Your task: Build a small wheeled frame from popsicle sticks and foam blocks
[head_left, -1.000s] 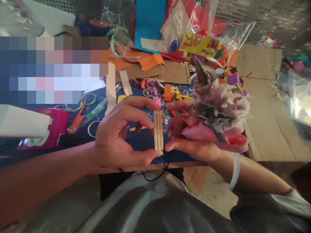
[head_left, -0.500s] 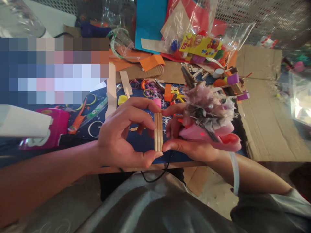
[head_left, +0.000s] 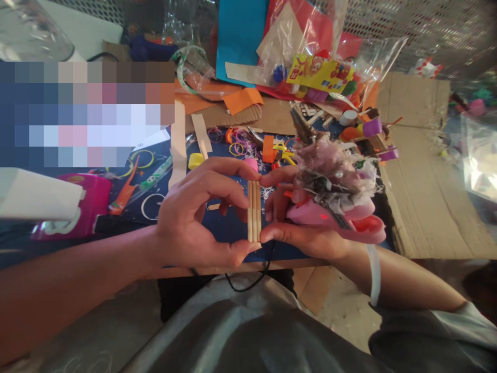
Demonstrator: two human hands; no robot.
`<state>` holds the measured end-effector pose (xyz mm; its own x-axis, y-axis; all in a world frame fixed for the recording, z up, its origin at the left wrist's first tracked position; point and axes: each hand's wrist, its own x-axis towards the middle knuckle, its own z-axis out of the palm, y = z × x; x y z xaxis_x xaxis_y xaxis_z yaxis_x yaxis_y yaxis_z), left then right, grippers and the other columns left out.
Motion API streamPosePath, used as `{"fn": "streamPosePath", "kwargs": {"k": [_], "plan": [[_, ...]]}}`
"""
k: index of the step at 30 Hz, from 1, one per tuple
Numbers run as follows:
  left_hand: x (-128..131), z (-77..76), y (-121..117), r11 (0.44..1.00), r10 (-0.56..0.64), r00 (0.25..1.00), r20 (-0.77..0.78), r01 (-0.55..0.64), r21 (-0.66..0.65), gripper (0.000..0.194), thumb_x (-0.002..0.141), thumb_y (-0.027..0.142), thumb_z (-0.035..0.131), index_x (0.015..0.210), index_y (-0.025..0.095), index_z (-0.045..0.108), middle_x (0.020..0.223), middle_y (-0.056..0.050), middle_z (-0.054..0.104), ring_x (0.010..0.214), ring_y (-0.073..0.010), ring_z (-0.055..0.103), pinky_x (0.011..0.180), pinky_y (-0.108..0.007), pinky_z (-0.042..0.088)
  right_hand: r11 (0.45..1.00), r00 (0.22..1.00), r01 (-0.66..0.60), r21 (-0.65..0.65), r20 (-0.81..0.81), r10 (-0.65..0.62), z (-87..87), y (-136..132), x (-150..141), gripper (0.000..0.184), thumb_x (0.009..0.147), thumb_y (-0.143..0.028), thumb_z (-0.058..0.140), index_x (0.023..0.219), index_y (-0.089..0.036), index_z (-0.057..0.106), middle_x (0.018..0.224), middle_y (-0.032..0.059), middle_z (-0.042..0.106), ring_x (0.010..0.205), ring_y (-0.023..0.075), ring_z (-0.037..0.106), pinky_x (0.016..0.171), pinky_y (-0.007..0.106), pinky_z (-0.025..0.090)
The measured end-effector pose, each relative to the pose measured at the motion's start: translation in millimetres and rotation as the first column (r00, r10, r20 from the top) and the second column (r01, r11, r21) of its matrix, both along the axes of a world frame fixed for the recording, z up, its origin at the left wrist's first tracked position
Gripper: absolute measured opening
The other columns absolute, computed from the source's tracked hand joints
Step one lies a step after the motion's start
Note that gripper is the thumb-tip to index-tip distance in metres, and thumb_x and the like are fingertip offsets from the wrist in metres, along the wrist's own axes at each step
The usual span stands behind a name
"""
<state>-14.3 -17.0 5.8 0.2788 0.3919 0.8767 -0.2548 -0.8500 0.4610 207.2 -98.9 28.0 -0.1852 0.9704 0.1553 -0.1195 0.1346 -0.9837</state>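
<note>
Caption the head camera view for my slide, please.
Left hand pinches a row of wooden sticks; right hand holds a pink tool at a cluttered blue table.

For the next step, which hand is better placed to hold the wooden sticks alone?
Probably the left. The left hand spans the wooden sticks end to end between thumb and fingers; the right hand also holds the pink tool.

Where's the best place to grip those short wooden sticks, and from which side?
Probably pinch the sticks at both ends, from the left: the left hand spans their length, thumb to forefinger, while the right hand, holding the pink tool, crowds their right edge.
</note>
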Motion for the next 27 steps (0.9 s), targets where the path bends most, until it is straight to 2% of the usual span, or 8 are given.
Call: {"fn": "streamPosePath", "kwargs": {"k": [6, 7, 10, 12, 17, 19, 24, 27], "plan": [[-6.2, 2.3, 1.3, 1.0, 0.012, 0.993, -0.117, -0.014, -0.019, 0.052, 0.09, 0.063, 0.097, 0.114, 0.024, 0.074, 0.131, -0.012, 0.083, 0.108, -0.0262, 0.083, 0.058, -0.03, 0.062, 0.999, 0.998, 0.008, -0.039, 0.064, -0.005, 5.8, -0.7, 0.6, 0.07, 0.074, -0.043, 0.115, 0.135, -0.039, 0.079, 0.108, -0.0017, 0.084, 0.067, 0.0152, 0.068, 0.066, 0.034, 0.066], [-6.7, 2.0, 2.5, 0.999, 0.016, 0.99, -0.143, -0.021, -0.04, 0.048, 0.093, 0.06, 0.095, 0.115, 0.023, 0.074, 0.133, -0.012, 0.082, 0.111, -0.026, 0.082, 0.061, -0.03, 0.063, 0.999, 0.998, 0.018, -0.044, 0.063, -0.015, 7.2, -0.5, 0.3, 0.071, 0.074, -0.042, 0.115, 0.135, -0.039, 0.079, 0.112, -0.0012, 0.085, 0.067, 0.0149, 0.068, 0.065, 0.034, 0.066], [-6.6, -0.4, 6.2, 0.999, -0.024, 0.996, -0.088, 0.022, -0.025, 0.06, 0.086, 0.067, 0.101, 0.116, 0.023, 0.075, 0.134, -0.011, 0.082, 0.108, -0.0254, 0.083, 0.057, -0.029, 0.061, 0.998, 0.997, 0.044, -0.052, 0.064, -0.04, 10.2, 0.3, 0.1, 0.076, 0.074, -0.035, 0.115, 0.138, -0.041, 0.076, 0.135, 0.0009, 0.083, 0.065, 0.0127, 0.069, 0.062, 0.033, 0.065], [-6.0, -2.5, 7.3, 0.998, -0.057, 0.995, -0.078, 0.054, -0.036, 0.066, 0.083, 0.074, 0.101, 0.119, 0.024, 0.076, 0.136, -0.011, 0.082, 0.103, -0.024, 0.083, 0.052, -0.027, 0.059, 0.998, 0.995, 0.045, -0.045, 0.086, -0.041, 10.1, 0.7, 0.8, 0.073, 0.074, -0.033, 0.114, 0.136, -0.039, 0.077, 0.135, 0.0012, 0.082, 0.065, 0.0125, 0.069, 0.06, 0.033, 0.065], [-6.1, -4.8, 1.6, 0.986, -0.07, 0.991, -0.111, 0.052, -0.156, 0.065, 0.081, 0.073, 0.103, 0.122, 0.032, 0.075, 0.139, -0.012, 0.082, 0.099, -0.0264, 0.084, 0.05, -0.03, 0.057, 0.997, 0.99, 0.027, -0.072, 0.138, -0.017, 5.4, 0.3, 2.0, 0.062, 0.077, -0.045, 0.113, 0.13, -0.036, 0.081, 0.083, -0.0054, 0.072, 0.064, 0.0173, 0.069, 0.057, 0.032, 0.06], [-6.5, -4.1, -1.3, 0.986, -0.056, 0.991, -0.121, 0.036, -0.161, 0.063, 0.081, 0.069, 0.104, 0.123, 0.033, 0.075, 0.139, -0.012, 0.082, 0.101, -0.0277, 0.085, 0.054, -0.032, 0.06, 0.997, 0.991, 0.024, -0.079, 0.131, -0.014, 4.8, -0.2, 1.4, 0.061, 0.077, -0.049, 0.113, 0.128, -0.035, 0.082, 0.073, -0.0073, 0.066, 0.062, 0.0179, 0.068, 0.054, 0.032, 0.057], [-7.3, -0.2, -3.0, 0.988, -0.064, 0.992, -0.11, 0.047, -0.148, 0.062, 0.082, 0.065, 0.105, 0.122, 0.03, 0.074, 0.139, -0.012, 0.081, 0.107, -0.0285, 0.085, 0.063, -0.035, 0.067, 0.997, 0.991, 0.024, -0.071, 0.131, -0.015, 5.7, -1.1, 0.6, 0.06, 0.079, -0.048, 0.112, 0.129, -0.037, 0.082, 0.076, -0.0059, 0.071, 0.061, 0.0169, 0.065, 0.054, 0.032, 0.055], [-7.3, 2.0, -2.0, 0.99, -0.039, 0.99, -0.137, 0.02, -0.138, 0.05, 0.093, 0.059, 0.099, 0.119, 0.026, 0.073, 0.137, -0.012, 0.081, 0.115, -0.0269, 0.083, 0.067, -0.032, 0.069, 0.998, 0.993, 0.008, -0.064, 0.117, -0.001, 4.1, -1.7, 1.6, 0.063, 0.081, -0.049, 0.111, 0.136, -0.038, 0.082, 0.082, -0.0047, 0.075, 0.063, 0.0163, 0.066, 0.056, 0.032, 0.056]]}}
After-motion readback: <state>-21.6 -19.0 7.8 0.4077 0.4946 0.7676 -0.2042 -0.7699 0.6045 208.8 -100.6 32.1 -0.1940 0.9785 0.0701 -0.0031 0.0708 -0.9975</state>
